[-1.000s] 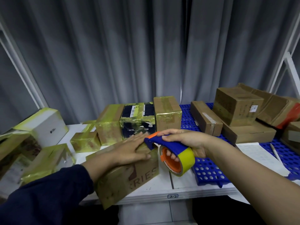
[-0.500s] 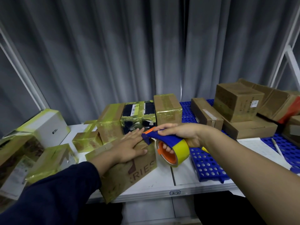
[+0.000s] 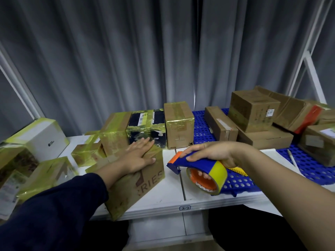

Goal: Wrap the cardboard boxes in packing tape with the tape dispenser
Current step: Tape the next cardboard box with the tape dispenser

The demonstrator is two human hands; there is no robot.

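Tape dispenser now clear of box, pulled rt, gap btwn; 0.5 s ago its nose sat at box top edge. R hand grips dispenser; L hand flat, fingers straight, pressing box top at counter front. Prob strip finished; next pass due.

White table bears taped boxes, blue mat.

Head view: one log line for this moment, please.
left hand flat on cardboard box | right hand grips tape dispenser | dispenser clear of box
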